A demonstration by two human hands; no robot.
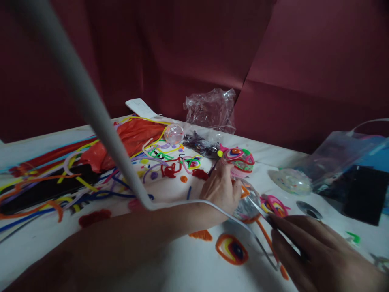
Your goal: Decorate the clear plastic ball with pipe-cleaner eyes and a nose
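My left hand point(220, 188) reaches across the middle, its fingers bent at the left side of a clear ball point(247, 207) with orange pieces on it. What its fingertips hold is too small to make out. At the lower right my right hand point(316, 247) is closed on a thin metal tool point(258, 206), whose tip lies at the orange piece on the ball. Behind my left hand sits a decorated ball point(243, 162) in pink and green. An orange-rimmed eye shape point(232, 249) lies in front of the clear ball.
Colourful fuzzy stems point(103, 194) and a red plastic bag point(130, 140) cover the left. A clear bag point(211, 109) stands at the back. Further right are a clear dome point(291, 181), a tape roll point(308, 209) and a dark phone point(366, 194). A pale bar point(91, 101) crosses the view.
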